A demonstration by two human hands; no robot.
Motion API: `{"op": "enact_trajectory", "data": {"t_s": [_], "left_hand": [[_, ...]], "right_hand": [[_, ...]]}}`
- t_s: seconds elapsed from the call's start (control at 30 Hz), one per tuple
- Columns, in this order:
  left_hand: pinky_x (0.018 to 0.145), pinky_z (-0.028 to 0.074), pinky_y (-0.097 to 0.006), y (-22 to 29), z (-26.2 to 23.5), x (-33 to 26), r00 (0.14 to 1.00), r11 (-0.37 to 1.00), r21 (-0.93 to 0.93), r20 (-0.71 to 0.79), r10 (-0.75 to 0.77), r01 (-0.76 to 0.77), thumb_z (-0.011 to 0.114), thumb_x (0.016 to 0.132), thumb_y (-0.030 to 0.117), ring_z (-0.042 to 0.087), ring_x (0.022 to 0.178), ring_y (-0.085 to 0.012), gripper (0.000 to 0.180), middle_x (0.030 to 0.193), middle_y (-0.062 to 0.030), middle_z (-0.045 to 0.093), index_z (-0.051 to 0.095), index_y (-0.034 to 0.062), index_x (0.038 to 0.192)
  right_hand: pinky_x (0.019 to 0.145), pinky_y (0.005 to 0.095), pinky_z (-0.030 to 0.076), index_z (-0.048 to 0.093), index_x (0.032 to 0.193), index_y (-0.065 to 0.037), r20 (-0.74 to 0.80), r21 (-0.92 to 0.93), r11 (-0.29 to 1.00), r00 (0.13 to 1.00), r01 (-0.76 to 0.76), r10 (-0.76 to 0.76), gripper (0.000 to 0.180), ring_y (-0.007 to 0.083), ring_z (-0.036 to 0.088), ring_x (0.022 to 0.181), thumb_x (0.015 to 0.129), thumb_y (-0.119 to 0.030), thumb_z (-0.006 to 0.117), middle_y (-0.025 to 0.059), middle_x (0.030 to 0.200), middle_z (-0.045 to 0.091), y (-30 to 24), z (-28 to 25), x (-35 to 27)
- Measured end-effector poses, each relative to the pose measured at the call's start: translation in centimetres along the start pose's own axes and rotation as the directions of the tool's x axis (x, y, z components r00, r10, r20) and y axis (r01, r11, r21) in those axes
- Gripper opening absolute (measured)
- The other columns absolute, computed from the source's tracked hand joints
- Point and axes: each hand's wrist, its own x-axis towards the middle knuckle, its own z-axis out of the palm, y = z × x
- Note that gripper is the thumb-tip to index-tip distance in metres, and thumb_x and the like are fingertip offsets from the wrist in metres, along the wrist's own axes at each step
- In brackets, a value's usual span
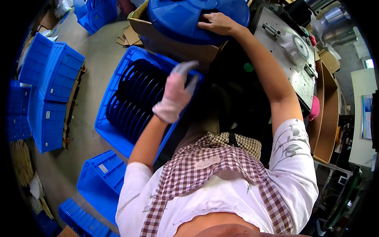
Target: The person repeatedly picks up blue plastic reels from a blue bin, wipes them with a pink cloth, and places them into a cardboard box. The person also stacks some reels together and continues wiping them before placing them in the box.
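Observation:
My left hand [176, 93], in a pale glove, hovers over the right side of a blue crate [103, 125]. Its thumb and fingers are apart and a little blurred, with nothing seen between them. Inside the crate, black rings [130, 106] stand on edge in two packed rows. My bare right hand [216, 23] reaches forward to a large round blue lid-like piece [173, 19] with a wedge-shaped opening. The fingertips dip into that opening, so what they touch or hold is hidden.
A cardboard box [138, 25] sits under the round blue piece. To the right is a metal work plate [272, 43] with a clear round fixture [295, 48]. Stacked blue crates [53, 79] stand on a pallet at left; another blue crate [100, 173] lies near my left elbow.

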Motion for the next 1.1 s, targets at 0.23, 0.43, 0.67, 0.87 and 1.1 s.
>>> {"op": "enact_trajectory", "data": {"t_s": [0.23, 0.43, 0.67, 0.87, 1.1], "left_hand": [[0.074, 0.050, -0.039, -5.5, 0.7, 8.7, 0.983, 0.953, 0.278, -0.097, 0.153, -0.121, 0.066, 0.080, 0.006, 0.062, 0.085, -0.0338, 0.011, 0.089, -0.0153, 0.064, 0.065, 0.0035, 0.091], [0.075, 0.050, -0.043, -4.0, 1.1, 13.2, 0.988, 0.774, 0.615, 0.123, 0.095, -0.151, 0.064, 0.082, 0.018, 0.062, 0.083, -0.0339, 0.013, 0.087, -0.0143, 0.066, 0.067, 0.0070, 0.088], [0.076, 0.050, -0.042, -5.8, -2.0, 11.7, 0.968, 0.747, 0.635, 0.008, 0.250, -0.198, 0.066, 0.080, 0.014, 0.062, 0.080, -0.0333, 0.008, 0.086, -0.0128, 0.067, 0.068, 0.0083, 0.086], [0.078, 0.051, -0.041, -4.9, -1.8, 11.5, 0.975, 0.768, 0.610, 0.036, 0.220, -0.196, 0.066, 0.080, 0.015, 0.062, 0.086, -0.0323, 0.014, 0.092, -0.0129, 0.066, 0.069, 0.0108, 0.093], [0.083, 0.049, -0.042, -4.1, -2.1, 11.4, 0.977, 0.722, 0.659, 0.140, 0.159, -0.212, 0.066, 0.080, 0.024, 0.060, 0.094, -0.0328, 0.023, 0.101, -0.0117, 0.065, 0.069, 0.0130, 0.101]], "right_hand": [[0.091, 0.0418, 0.049, 0.053, 0.126, -0.006, -0.065, -0.117, 0.979, 0.985, -0.164, 0.158, 0.070, 0.0313, 0.058, 0.111, 0.083, -0.062, 0.050, 0.0186, 0.119, 0.060, 0.6, 0.9, 1.6], [0.080, 0.0416, 0.049, 0.048, 0.128, -0.003, -0.203, -0.129, 0.937, 0.934, -0.323, 0.294, 0.057, 0.0317, 0.061, 0.093, 0.085, -0.039, 0.057, 0.0197, 0.103, 0.063, 3.9, 0.4, 3.8], [0.083, 0.0445, 0.051, 0.062, 0.116, -0.008, -0.057, -0.111, 0.963, 0.969, -0.246, 0.241, 0.047, 0.0322, 0.064, 0.099, 0.091, -0.044, 0.044, 0.0158, 0.109, 0.066, -2.1, 2.9, 1.5], [0.080, 0.0446, 0.052, 0.070, 0.097, -0.005, -0.140, -0.138, 0.976, 0.979, -0.168, 0.149, 0.036, 0.0331, 0.064, 0.096, 0.090, -0.029, 0.044, 0.0187, 0.103, 0.066, -2.5, 2.2, 0.3], [0.090, 0.0454, 0.046, 0.068, 0.103, -0.006, -0.275, -0.211, 0.977, 0.961, -0.041, -0.019, 0.034, 0.0331, 0.056, 0.108, 0.088, -0.030, 0.049, 0.0169, 0.110, 0.062, -2.8, 1.4, -4.5]]}}
